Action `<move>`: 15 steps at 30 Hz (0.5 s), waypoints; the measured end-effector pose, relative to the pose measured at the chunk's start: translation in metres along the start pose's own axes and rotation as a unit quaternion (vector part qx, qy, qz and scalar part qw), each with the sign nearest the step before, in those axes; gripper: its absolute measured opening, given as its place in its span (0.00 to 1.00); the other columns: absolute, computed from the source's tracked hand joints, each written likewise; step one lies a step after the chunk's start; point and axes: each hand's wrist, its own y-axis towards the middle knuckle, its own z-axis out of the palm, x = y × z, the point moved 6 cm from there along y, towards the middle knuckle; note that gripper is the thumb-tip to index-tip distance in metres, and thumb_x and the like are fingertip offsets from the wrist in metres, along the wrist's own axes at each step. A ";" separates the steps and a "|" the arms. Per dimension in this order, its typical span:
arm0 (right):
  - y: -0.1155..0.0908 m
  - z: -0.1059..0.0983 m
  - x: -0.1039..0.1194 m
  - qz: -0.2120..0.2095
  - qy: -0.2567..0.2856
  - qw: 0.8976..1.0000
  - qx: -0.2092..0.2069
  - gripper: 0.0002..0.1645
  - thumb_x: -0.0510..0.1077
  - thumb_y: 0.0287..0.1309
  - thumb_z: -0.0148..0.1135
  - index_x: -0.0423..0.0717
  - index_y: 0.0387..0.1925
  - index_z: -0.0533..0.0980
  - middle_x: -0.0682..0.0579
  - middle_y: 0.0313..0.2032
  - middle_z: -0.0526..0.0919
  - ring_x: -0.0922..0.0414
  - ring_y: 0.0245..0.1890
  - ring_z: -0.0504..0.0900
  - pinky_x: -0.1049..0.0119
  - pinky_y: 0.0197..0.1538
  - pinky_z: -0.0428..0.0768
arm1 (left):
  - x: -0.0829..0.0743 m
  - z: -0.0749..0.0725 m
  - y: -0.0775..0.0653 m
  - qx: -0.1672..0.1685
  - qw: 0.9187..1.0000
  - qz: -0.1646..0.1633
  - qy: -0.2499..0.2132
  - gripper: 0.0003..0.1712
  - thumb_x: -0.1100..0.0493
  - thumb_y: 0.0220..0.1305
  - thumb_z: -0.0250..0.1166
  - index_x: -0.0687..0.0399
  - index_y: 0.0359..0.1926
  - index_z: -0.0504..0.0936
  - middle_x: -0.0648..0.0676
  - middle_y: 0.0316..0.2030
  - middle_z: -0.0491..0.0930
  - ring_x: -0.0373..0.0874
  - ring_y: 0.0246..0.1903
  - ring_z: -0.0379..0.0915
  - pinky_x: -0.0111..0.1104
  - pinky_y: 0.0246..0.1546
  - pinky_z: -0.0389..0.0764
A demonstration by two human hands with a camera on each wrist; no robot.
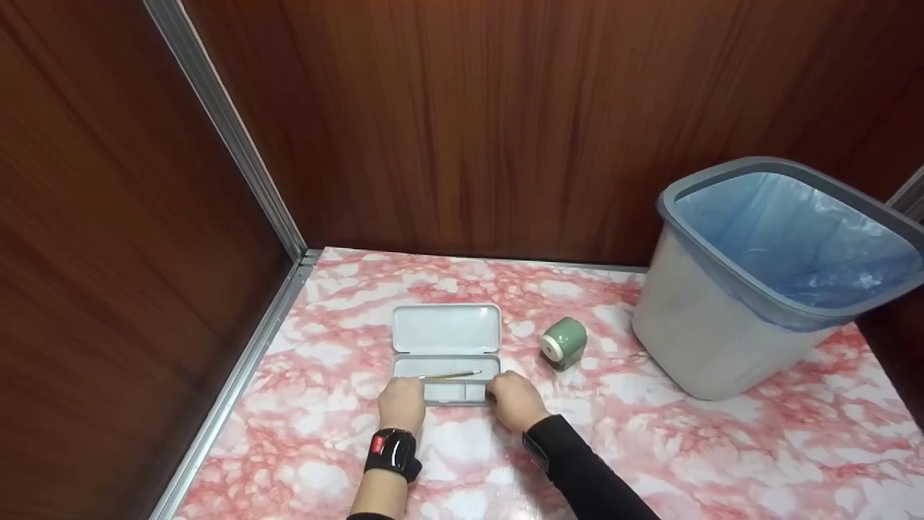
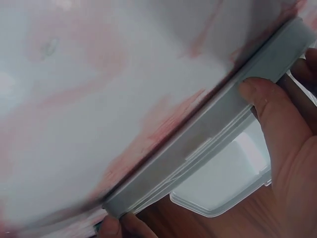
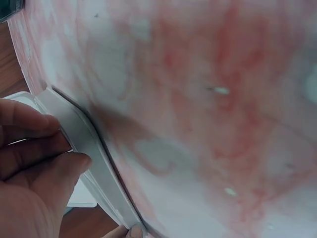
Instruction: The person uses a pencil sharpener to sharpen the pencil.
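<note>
A grey pencil case (image 1: 446, 354) stands with its lid up on the marbled table, its lid leaning away at the back. Inside the tray lies a pencil (image 1: 456, 374), above small compartments along the front. My left hand (image 1: 402, 404) grips the case at its front left corner; in the left wrist view the thumb (image 2: 260, 91) presses the outer front wall. At the right end, my right hand (image 1: 518, 401) pinches the case wall, with the thumb (image 3: 74, 163) and fingertips against it in the right wrist view. The palms hide parts of both ends.
To the right of the case sits a green pencil sharpener (image 1: 567, 339) with a cream front. A large bin (image 1: 693, 325) lined with a blue bag stands at the far right. Wood-grain panels (image 1: 469, 130) rise behind and at the left, with a metal strip (image 1: 238, 361) along the table's left edge.
</note>
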 end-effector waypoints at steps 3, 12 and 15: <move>-0.006 0.002 0.001 -0.005 0.014 1.000 0.002 0.07 0.33 0.36 0.64 0.47 0.15 0.76 0.53 0.19 0.79 0.54 0.24 0.77 0.63 0.28 0.75 | 0.009 0.001 -0.004 0.029 0.999 0.017 -0.002 0.12 0.65 0.53 0.52 0.59 0.21 0.81 0.59 0.22 0.81 0.52 0.23 0.77 0.43 0.20 0.78; -0.027 -0.002 0.010 -0.048 0.051 0.998 0.006 0.06 0.32 0.33 0.64 0.45 0.15 0.76 0.52 0.17 0.79 0.57 0.21 0.77 0.67 0.26 0.73 | 0.000 -0.007 -0.019 0.021 0.999 -0.002 0.027 0.10 0.67 0.49 0.57 0.58 0.16 0.79 0.58 0.18 0.79 0.51 0.19 0.75 0.43 0.19 0.77; -0.033 -0.003 0.013 -0.058 0.042 0.997 0.000 0.08 0.32 0.32 0.65 0.47 0.13 0.76 0.55 0.16 0.78 0.58 0.19 0.75 0.68 0.24 0.71 | -0.001 -0.007 -0.024 0.030 0.999 -0.002 0.031 0.11 0.67 0.50 0.56 0.57 0.15 0.79 0.57 0.17 0.79 0.50 0.19 0.74 0.42 0.19 0.76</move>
